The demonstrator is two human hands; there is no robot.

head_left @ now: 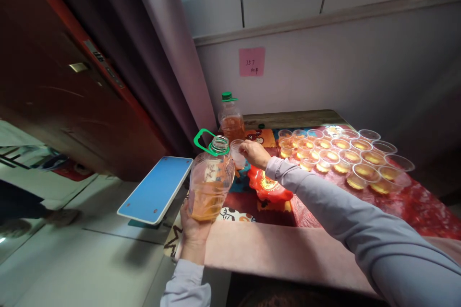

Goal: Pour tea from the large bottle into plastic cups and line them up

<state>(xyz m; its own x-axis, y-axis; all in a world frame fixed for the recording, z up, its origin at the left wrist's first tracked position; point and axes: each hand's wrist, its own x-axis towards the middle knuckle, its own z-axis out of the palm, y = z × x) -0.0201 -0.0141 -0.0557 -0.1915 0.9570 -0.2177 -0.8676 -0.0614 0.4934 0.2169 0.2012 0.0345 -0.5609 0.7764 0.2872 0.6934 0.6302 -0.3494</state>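
Observation:
My left hand (pixel 194 230) is closed around the lower part of a large clear plastic jug (pixel 211 184). The jug has a green handle ring, an uncapped mouth and orange-yellow liquid in its lower part. My right hand (pixel 255 152) pinches the rim of a clear plastic cup (pixel 237 154), just right of the jug's neck. No coloured liquid shows in that cup. Behind them stands a second jug (pixel 232 122), green-capped and holding orange liquid. Several clear cups (pixel 340 156) with yellow liquid stand grouped on the right. Below my right forearm lies a crinkled red plastic piece (pixel 268 184).
The table (pixel 252 244) bears a patterned cloth and red plastic sheeting, with a wall behind it. A blue-topped stool (pixel 158 191) stands left of it. A small green cap (pixel 261 126) lies near the back. A person's foot (pixel 61 217) shows at far left.

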